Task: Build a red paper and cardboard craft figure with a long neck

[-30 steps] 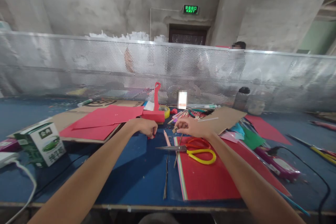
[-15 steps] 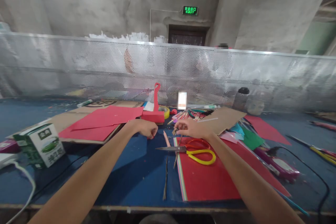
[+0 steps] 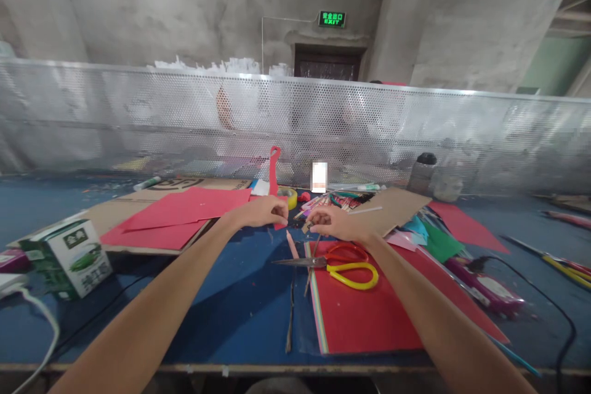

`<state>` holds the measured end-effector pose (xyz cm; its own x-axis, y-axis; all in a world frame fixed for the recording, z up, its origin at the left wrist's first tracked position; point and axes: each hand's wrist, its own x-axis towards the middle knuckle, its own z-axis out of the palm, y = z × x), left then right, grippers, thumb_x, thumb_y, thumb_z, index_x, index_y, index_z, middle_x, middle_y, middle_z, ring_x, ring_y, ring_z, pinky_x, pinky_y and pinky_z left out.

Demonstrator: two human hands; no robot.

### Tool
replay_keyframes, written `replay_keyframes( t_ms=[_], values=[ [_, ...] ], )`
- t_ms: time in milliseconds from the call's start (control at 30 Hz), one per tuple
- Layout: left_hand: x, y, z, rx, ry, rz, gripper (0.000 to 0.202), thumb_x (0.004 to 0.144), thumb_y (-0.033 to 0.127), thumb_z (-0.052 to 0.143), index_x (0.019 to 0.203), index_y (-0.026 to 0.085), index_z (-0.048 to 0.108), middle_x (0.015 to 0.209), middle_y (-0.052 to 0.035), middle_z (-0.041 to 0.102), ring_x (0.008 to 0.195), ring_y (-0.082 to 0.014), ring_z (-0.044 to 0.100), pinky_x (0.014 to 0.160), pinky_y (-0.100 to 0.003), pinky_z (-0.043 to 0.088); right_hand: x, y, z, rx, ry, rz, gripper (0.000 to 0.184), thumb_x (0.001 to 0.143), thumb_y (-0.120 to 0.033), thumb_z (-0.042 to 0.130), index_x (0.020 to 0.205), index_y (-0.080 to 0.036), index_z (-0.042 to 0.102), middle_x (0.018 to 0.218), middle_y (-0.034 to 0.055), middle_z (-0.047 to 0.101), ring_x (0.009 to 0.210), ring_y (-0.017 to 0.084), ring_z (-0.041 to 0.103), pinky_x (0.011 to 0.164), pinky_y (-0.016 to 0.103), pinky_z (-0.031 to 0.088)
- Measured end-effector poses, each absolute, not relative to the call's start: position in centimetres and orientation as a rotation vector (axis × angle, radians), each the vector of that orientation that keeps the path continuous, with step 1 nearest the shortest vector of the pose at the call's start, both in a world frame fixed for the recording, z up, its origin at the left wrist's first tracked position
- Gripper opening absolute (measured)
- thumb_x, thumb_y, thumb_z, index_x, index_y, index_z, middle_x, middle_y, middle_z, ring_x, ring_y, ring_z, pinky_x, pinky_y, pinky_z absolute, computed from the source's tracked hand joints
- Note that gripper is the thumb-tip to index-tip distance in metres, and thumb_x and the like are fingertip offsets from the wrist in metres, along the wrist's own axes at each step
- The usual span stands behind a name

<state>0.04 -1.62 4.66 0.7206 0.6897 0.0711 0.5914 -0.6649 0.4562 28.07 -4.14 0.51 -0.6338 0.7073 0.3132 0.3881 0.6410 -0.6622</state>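
The left hand (image 3: 273,212) has its fingertips closed on a small red piece (image 3: 279,226), low over the blue table (image 3: 221,314), and the right hand (image 3: 333,222) pinches a small brown piece (image 3: 307,228) just across from it. The 2 pieces are near each other but apart. Nearer the person, scissors (image 3: 353,276) with 1 red and 1 yellow handle lie partly on a red-topped paper stack (image 3: 369,320). On the left, a green-and-white carton (image 3: 74,258) stands upright; its contents are hidden. At the back right, a dark bottle (image 3: 421,173) with a black cap stands just beside a clear container (image 3: 447,187); what either holds is too blurred to tell. A yellow tape roll (image 3: 290,199) sits behind the left hand.
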Motion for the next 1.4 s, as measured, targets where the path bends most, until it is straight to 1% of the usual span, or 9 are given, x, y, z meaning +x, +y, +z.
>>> replay_keyframes(
  t_ms=[233, 400, 500, 600, 700, 900, 1033, 1300, 1400],
  values=[
    [1.5, -3.0, 5.3, 2.34, 0.972, 0.55, 0.018, 0.093, 0.038, 0.058, 0.095, 0.02, 0.058, 0.09, -0.002, 0.067, 0.075, -0.0148, 0.063, 0.07, -0.026, 0.05, 28.1, -4.0, 0.2, -0.851, -2.188, 0.884, 0.03, 0.085, -0.046, 0.071, 0.103, -0.022, 0.066, 0.081, 0.0001, 0.064, 0.067, 0.015, 0.061, 0.063, 0.029, 0.054],
    [1.4, -2.1, 4.1, 2.314, 0.977, 0.525, 0.013, 0.093, 0.032, 0.058, 0.097, 0.02, 0.057, 0.09, -0.0024, 0.067, 0.077, -0.0154, 0.066, 0.071, -0.027, 0.053, 27.9, -4.4, 0.6, -0.86, -2.119, 0.907, 0.033, 0.087, -0.048, 0.069, 0.103, -0.02, 0.065, 0.081, 0.0019, 0.065, 0.065, 0.014, 0.06, 0.057, 0.027, 0.052],
    [1.3, -1.5, 3.6, 2.359, 0.961, 0.487, 0.01, 0.093, 0.028, 0.057, 0.1, 0.02, 0.058, 0.092, -0.003, 0.068, 0.081, -0.0162, 0.067, 0.077, -0.028, 0.053, 27.9, -4.6, 0.8, -0.856, -2.103, 0.912, 0.032, 0.086, -0.047, 0.07, 0.102, -0.02, 0.064, 0.081, 0.0018, 0.064, 0.066, 0.014, 0.059, 0.057, 0.026, 0.051],
    [1.4, -1.3, 3.5, 2.418, 0.921, 0.503, 0.014, 0.091, 0.024, 0.059, 0.105, 0.019, 0.059, 0.097, -0.0044, 0.069, 0.088, -0.0173, 0.067, 0.084, -0.031, 0.052, 27.9, -4.5, 0.7, -0.858, -2.109, 0.908, 0.033, 0.085, -0.048, 0.071, 0.1, -0.02, 0.064, 0.079, 0.001, 0.063, 0.066, 0.015, 0.06, 0.057, 0.026, 0.051],
    [1.6, -1.5, 3.7, 2.388, 0.905, 0.561, 0.021, 0.089, 0.025, 0.062, 0.108, 0.019, 0.057, 0.101, -0.0052, 0.068, 0.09, -0.0172, 0.065, 0.085, -0.032, 0.051, 28.1, -4.2, 0.4, -0.838, -2.144, 0.914, 0.032, 0.085, -0.049, 0.071, 0.099, -0.021, 0.064, 0.078, 0.0002, 0.063, 0.067, 0.015, 0.06, 0.06, 0.028, 0.052],
    [2.0, -2.2, 4.3, 2.273, 0.819, 0.669, 0.031, 0.084, 0.032, 0.07, 0.106, 0.02, 0.053, 0.09, -0.002, 0.066, 0.085, -0.0167, 0.064, 0.079, -0.03, 0.05, 28.3, -3.7, 0.1, -0.804, -2.201, 0.941, 0.026, 0.086, -0.045, 0.07, 0.099, -0.023, 0.066, 0.082, 0.0008, 0.066, 0.069, 0.016, 0.062, 0.065, 0.03, 0.054],
    [2.3, -2.6, 4.5, 2.259, 0.813, 0.681, 0.029, 0.084, 0.034, 0.07, 0.103, 0.02, 0.053, 0.089, -0.0014, 0.067, 0.083, -0.016, 0.065, 0.08, -0.03, 0.049, 28.3, -3.8, 0.1, -0.816, -2.219, 0.93, 0.027, 0.087, -0.045, 0.069, 0.103, -0.023, 0.067, 0.086, 0.0021, 0.068, 0.073, 0.017, 0.064, 0.068, 0.032, 0.056],
    [3.0, -2.2, 3.8, 2.235, 0.797, 0.686, 0.027, 0.085, 0.029, 0.07, 0.105, 0.018, 0.055, 0.096, -0.0068, 0.07, 0.088, -0.017, 0.067, 0.084, -0.034, 0.05, 27.9, -4.5, 0.8, -0.816, -2.157, 0.966, 0.025, 0.085, -0.039, 0.071, 0.103, -0.022, 0.067, 0.084, 0.0014, 0.065, 0.074, 0.017, 0.063, 0.066, 0.031, 0.057],
    [3.2, -2.2, 3.5, 2.191, 0.784, 0.711, 0.028, 0.083, 0.03, 0.072, 0.103, 0.018, 0.056, 0.093, -0.006, 0.07, 0.086, -0.0167, 0.066, 0.084, -0.033, 0.05, 27.9, -4.6, 0.8, -0.826, -2.139, 0.95, 0.028, 0.084, -0.039, 0.072, 0.106, -0.021, 0.067, 0.086, 0.0017, 0.066, 0.078, 0.017, 0.064, 0.068, 0.031, 0.058]
  ],
)
